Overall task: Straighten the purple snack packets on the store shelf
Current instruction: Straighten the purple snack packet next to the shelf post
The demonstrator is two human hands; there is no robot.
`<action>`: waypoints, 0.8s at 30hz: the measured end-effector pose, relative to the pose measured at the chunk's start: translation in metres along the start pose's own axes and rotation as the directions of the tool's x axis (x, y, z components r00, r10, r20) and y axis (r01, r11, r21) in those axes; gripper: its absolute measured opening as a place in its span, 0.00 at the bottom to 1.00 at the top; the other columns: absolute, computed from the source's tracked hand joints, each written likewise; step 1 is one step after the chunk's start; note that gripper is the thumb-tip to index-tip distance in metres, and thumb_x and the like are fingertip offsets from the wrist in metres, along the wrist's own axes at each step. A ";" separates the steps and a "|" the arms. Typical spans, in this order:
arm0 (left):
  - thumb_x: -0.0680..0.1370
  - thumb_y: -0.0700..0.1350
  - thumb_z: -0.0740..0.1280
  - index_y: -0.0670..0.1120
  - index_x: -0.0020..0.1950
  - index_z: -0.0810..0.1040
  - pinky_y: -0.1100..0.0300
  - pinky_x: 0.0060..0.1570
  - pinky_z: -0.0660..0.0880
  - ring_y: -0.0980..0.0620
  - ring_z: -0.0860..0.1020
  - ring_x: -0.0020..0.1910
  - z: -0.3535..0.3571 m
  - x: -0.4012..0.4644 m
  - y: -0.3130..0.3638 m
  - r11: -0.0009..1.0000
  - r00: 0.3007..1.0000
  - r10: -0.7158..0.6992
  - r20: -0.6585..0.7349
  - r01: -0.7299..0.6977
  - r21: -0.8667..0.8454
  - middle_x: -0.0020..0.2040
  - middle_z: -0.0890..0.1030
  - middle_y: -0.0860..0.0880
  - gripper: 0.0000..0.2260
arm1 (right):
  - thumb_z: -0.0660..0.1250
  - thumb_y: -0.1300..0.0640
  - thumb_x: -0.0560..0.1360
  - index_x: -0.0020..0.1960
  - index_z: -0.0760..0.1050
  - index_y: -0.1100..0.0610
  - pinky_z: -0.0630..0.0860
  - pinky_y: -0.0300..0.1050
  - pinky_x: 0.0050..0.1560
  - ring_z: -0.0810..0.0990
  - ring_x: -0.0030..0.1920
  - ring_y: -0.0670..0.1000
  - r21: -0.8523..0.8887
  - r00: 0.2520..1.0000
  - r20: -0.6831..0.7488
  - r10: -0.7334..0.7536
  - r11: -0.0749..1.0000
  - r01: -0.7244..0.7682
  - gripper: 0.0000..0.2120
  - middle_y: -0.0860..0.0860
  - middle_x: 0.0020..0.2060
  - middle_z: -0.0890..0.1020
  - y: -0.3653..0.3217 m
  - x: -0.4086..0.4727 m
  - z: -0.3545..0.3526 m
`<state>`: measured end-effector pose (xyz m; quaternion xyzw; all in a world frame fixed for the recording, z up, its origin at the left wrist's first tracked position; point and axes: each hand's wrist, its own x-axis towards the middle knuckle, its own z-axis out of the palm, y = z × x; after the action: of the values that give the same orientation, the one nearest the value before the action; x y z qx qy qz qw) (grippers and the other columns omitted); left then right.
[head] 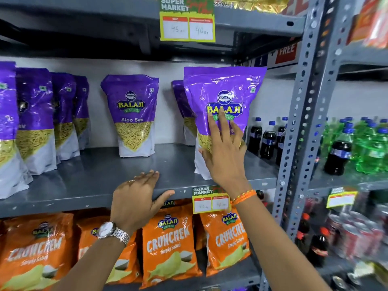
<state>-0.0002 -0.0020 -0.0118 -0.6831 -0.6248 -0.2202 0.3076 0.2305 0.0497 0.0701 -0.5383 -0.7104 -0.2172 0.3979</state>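
Head camera faces the grey shelf [88, 185] straight on, close up.

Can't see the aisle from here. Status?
Right hand open, flat against front purple packet, upright. Left hand open, resting on shelf edge. Nothing in the way.

Bright, even light from above; glare streaks the purple packets [222, 97]. The right and lower right of the frame blur, and the edges bow.
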 end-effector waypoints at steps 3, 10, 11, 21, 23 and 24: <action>0.79 0.72 0.54 0.47 0.63 0.84 0.53 0.44 0.81 0.46 0.84 0.58 -0.001 -0.001 0.000 1.000 1.000 -0.009 0.006 0.009 -0.004 0.62 0.85 0.47 0.34 | 0.67 0.45 0.80 0.83 0.47 0.45 0.71 0.69 0.65 0.55 0.78 0.60 0.019 1.000 -0.029 -0.002 1.000 0.002 0.40 0.48 0.84 0.45 -0.001 -0.014 -0.014; 0.79 0.72 0.52 0.47 0.64 0.84 0.53 0.46 0.81 0.46 0.84 0.59 -0.003 -0.001 0.000 1.000 1.000 -0.007 0.026 0.008 -0.012 0.62 0.85 0.47 0.35 | 0.68 0.46 0.80 0.83 0.49 0.47 0.70 0.69 0.67 0.58 0.78 0.63 0.068 0.989 -0.141 -0.041 0.996 0.051 0.39 0.50 0.84 0.47 0.004 -0.045 -0.030; 0.79 0.72 0.52 0.46 0.64 0.83 0.53 0.46 0.81 0.46 0.84 0.58 -0.004 -0.001 0.000 1.000 1.000 -0.006 0.029 0.006 -0.014 0.62 0.85 0.47 0.35 | 0.67 0.46 0.80 0.83 0.48 0.47 0.69 0.68 0.68 0.58 0.78 0.63 0.070 0.986 -0.158 -0.046 0.996 0.058 0.39 0.50 0.84 0.48 0.005 -0.049 -0.031; 0.80 0.70 0.53 0.44 0.64 0.82 0.49 0.48 0.81 0.43 0.83 0.60 -0.011 -0.002 0.002 1.000 0.998 0.019 0.058 -0.018 -0.026 0.62 0.84 0.45 0.34 | 0.63 0.39 0.80 0.83 0.51 0.47 0.69 0.65 0.65 0.60 0.76 0.62 0.052 0.983 -0.174 -0.062 0.996 0.072 0.37 0.51 0.83 0.51 0.012 -0.045 -0.026; 0.80 0.70 0.52 0.45 0.65 0.82 0.50 0.48 0.81 0.43 0.83 0.60 -0.011 -0.002 0.002 1.000 0.998 0.021 0.057 -0.020 -0.017 0.63 0.84 0.45 0.34 | 0.62 0.37 0.80 0.83 0.53 0.47 0.68 0.64 0.65 0.61 0.76 0.61 0.052 0.987 -0.149 -0.059 0.996 0.067 0.36 0.50 0.83 0.52 0.013 -0.039 -0.024; 0.80 0.70 0.52 0.45 0.64 0.82 0.50 0.48 0.81 0.44 0.84 0.59 -0.011 -0.003 0.002 1.000 0.998 0.022 0.051 -0.021 -0.014 0.63 0.84 0.45 0.34 | 0.61 0.37 0.80 0.83 0.53 0.47 0.68 0.63 0.65 0.61 0.76 0.61 0.053 0.989 -0.134 -0.056 0.997 0.063 0.36 0.50 0.83 0.52 0.013 -0.037 -0.022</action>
<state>0.0023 -0.0113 -0.0064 -0.6974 -0.6235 -0.2035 0.2890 0.2540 0.0162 0.0522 -0.4898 -0.7042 -0.2437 0.4525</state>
